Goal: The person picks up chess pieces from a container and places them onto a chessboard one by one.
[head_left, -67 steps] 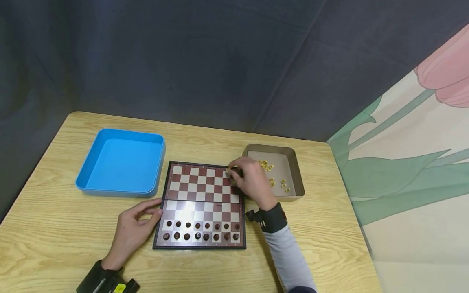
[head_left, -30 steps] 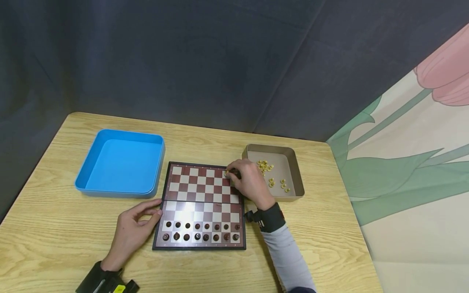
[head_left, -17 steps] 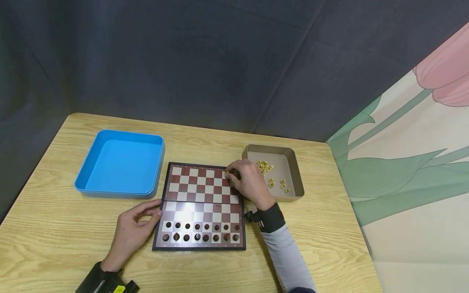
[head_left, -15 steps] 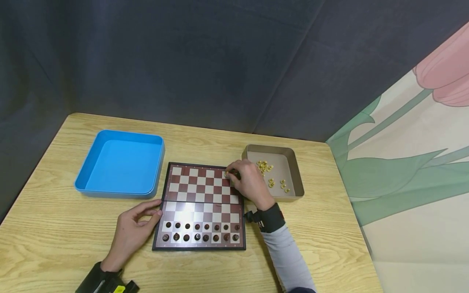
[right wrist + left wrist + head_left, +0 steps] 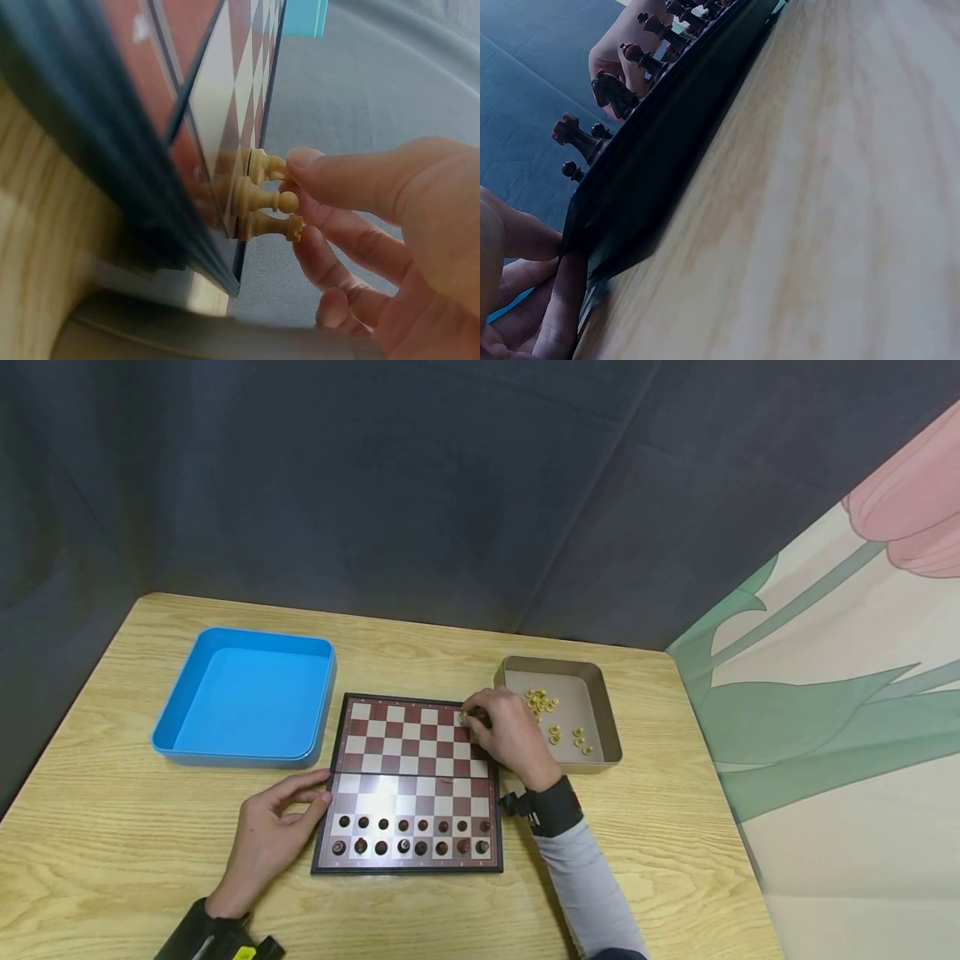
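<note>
In the head view a chessboard (image 5: 390,785) lies on the table, with two rows of dark chess pieces (image 5: 403,846) along its near side. My left hand (image 5: 273,839) holds the board's left edge near the fold, thumb and fingertips against it. Over the far right corner, my right hand (image 5: 512,731) pinches a yellow chess piece (image 5: 262,165) between thumb and fingers. Its base is at the board's surface and the fingertips cover its top. Close beside it in the right wrist view stand a yellow pawn (image 5: 259,199) and a yellow rook (image 5: 270,225).
To the right of the board is a grey-brown tray (image 5: 611,727) with several yellow chess pieces (image 5: 538,699) lying in it. A blue tray (image 5: 243,702) stands at the back left. A dark curtain (image 5: 375,510) hangs behind the wooden table (image 5: 112,802).
Since the earliest frame my right hand has shifted slightly left and toward me with the yellow chess piece; over the last second it stays put. My left hand keeps its place.
</note>
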### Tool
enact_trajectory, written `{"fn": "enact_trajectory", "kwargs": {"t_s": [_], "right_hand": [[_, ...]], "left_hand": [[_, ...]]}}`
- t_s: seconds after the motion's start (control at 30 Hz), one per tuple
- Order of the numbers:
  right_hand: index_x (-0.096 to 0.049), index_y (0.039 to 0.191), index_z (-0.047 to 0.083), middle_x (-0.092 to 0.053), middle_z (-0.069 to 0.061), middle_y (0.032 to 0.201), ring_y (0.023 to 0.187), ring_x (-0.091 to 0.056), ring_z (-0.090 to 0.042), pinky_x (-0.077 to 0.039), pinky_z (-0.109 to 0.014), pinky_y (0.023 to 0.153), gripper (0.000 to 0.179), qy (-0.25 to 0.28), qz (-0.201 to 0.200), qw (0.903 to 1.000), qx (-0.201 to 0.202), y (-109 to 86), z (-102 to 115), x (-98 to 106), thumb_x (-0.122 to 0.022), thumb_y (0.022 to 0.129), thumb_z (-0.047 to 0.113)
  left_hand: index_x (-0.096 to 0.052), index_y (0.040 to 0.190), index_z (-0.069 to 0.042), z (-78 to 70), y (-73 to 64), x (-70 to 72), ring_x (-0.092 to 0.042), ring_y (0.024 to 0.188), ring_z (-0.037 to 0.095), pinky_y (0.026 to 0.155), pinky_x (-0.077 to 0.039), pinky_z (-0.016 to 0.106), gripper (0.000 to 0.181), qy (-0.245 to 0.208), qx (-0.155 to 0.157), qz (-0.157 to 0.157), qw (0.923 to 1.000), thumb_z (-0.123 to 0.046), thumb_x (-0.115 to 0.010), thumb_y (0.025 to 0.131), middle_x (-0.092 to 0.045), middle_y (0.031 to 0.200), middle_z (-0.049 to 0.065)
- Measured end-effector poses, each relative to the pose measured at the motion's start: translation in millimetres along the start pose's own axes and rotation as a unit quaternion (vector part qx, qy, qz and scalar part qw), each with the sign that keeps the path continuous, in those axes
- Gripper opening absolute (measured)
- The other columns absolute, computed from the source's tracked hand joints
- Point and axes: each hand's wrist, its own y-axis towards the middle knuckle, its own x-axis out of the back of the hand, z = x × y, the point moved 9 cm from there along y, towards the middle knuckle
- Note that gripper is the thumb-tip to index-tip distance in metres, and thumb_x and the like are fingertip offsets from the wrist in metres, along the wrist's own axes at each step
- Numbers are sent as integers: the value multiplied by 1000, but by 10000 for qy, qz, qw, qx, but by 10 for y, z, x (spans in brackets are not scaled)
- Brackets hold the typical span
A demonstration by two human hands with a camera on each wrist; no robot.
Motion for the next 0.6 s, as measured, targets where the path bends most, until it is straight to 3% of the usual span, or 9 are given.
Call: {"fn": "enact_trajectory", "kwargs": {"t_s": [0.17, 0.37, 0.6], "right_hand": [[-80, 100, 11, -77, -3, 100, 90, -65, -20, -54, -37, 77, 10, -3, 27, 10000, -5, -1, 7, 2, -76, 92, 15], [-80, 100, 11, -77, -3, 99, 88, -65, -20, -54, -38, 76, 10, 7, 45, 10000, 0, 2, 10, 3, -76, 92, 14], [-80, 100, 11, -76, -3, 98, 86, -64, -20, -54, -37, 74, 10, -8, 19, 10000, 45, -1, 4, 0, -77, 91, 14]], "left_hand": [[-74, 124, 0, 2, -3, 2, -74, 87, 7, 67, -62, 19, 34, -34, 56, 11, 10000, -6, -77, 90, -74, 117, 21], [-74, 124, 0, -2, -1, 3, -76, 89, 17, 67, -62, 19, 35, 32, 17, 9, 10000, -6, -77, 90, -75, 113, 21], [-75, 123, -1, -6, 1, 2, -77, 88, 17, 66, -62, 20, 34, 44, -36, -13, 10000, -6, -78, 89, -76, 110, 21]]}}
